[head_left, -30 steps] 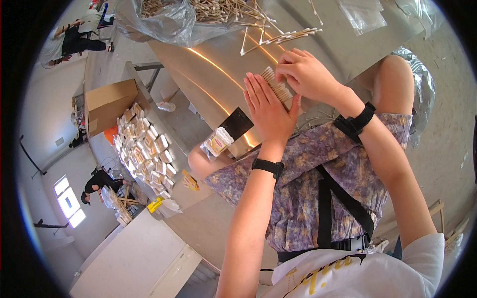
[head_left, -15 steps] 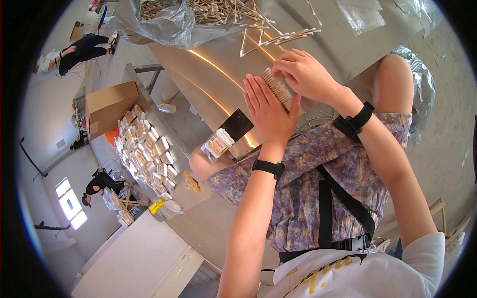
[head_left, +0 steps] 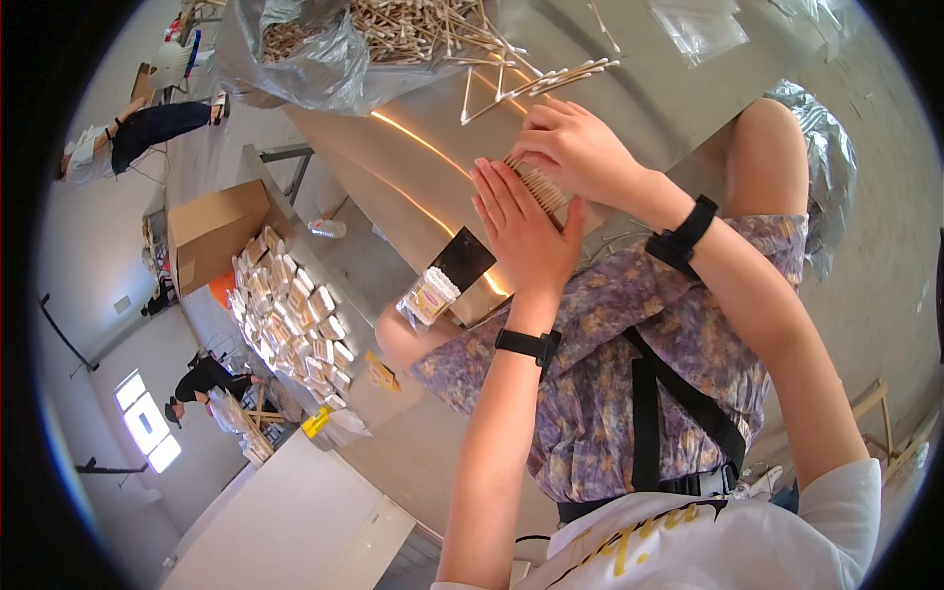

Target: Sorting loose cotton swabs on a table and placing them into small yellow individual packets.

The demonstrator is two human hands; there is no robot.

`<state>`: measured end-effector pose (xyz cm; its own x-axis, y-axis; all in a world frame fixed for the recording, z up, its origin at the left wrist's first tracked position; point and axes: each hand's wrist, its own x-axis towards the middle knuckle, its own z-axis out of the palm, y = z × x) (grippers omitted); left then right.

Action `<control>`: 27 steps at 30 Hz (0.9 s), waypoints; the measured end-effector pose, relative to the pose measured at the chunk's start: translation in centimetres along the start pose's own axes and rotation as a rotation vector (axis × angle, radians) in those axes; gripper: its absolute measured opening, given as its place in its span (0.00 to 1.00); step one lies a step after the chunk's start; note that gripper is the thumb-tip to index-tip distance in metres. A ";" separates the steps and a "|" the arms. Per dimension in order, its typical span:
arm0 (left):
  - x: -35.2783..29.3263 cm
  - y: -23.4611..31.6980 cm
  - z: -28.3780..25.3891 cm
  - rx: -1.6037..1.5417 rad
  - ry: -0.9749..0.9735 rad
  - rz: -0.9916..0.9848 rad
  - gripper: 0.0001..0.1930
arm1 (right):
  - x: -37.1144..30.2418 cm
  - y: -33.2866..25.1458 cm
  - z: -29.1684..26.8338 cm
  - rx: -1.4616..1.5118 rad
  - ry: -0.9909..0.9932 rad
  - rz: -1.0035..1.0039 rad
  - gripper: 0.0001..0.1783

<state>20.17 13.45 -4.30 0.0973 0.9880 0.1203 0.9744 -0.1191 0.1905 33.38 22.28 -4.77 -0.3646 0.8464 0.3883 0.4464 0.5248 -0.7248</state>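
Note:
A row of cotton swabs (head_left: 543,189) lies side by side on the metal tabletop (head_left: 629,128). My left hand (head_left: 526,236) rests along its left side, fingers stretched out flat and thumb spread to the near end. At the far end my right hand (head_left: 585,152) is closed, its bent fingertips pinched against the swabs; the tips are partly hidden. Beyond it several loose swabs (head_left: 560,77) lie crossed on the table. A grey plastic bag (head_left: 320,74) holds a big heap of swabs (head_left: 413,29) at the far left.
A small clear packet of swabs (head_left: 430,295) touches a black plate (head_left: 462,258) at the table's left edge. Clear empty bags (head_left: 698,29) lie far right. Leftward are a pile of filled packets (head_left: 290,310), an open carton (head_left: 216,226) and two people (head_left: 162,133), (head_left: 202,379).
My right hand has shifted slightly left and now covers more of the row's far end. My left hand stays along the swabs. The whole view has moved a little.

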 end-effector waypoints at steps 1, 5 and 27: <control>-0.1 0.0 0.0 -0.017 0.001 -0.009 0.52 | 0.3 0.1 0.3 -0.047 0.002 -0.020 0.02; -0.2 0.3 -0.1 -0.057 0.033 -0.002 0.52 | 0.7 1.3 -0.4 -0.220 0.149 -0.007 0.03; -4.2 -5.3 -3.8 -1.485 0.589 -0.633 0.37 | 0.7 -5.0 7.9 -0.508 -0.214 -0.129 0.31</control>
<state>13.83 9.51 -2.11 -0.6123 0.7871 -0.0743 -0.2119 -0.0729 0.9746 24.47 19.52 -5.33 -0.5763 0.7627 0.2934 0.7051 0.6456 -0.2933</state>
